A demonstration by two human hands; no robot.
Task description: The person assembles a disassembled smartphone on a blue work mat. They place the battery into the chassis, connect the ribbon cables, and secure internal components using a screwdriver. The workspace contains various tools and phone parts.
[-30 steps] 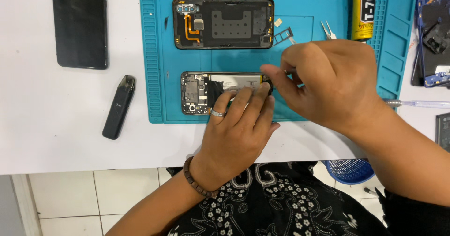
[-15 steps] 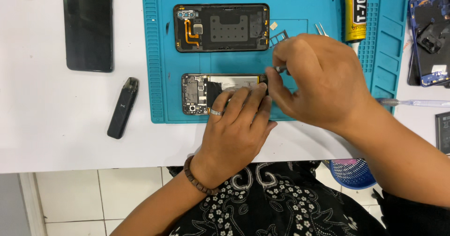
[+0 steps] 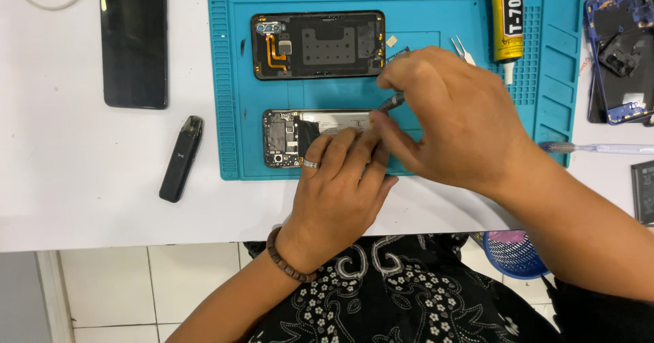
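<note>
- Open phone [image 3: 300,138] lies flat on the blue mat [image 3: 225,77], near its front edge, innards up; right half hidden under the hands.
- Left hand [image 3: 337,193]: flat, fingers spread over the phone's lower right part, pressing on it. Not curled round anything. Ring on one finger, bead bracelet at the wrist.
- Right hand [image 3: 453,121]: fingers pinched shut on a thin metal tool [image 3: 393,101], tip pointing down at the phone's top edge, just above the left fingertips.
- Back cover [image 3: 318,44] with orange flex lies on the mat just beyond the phone, apart from it.
- Glue tube [image 3: 507,16] and tweezers [image 3: 462,49] on the mat's right part.
- Dark phone [image 3: 133,40] and black pod device [image 3: 181,158] on the white table [image 3: 68,179], left of the mat.
- Blue-framed phone [image 3: 623,50] at the table's right edge.
</note>
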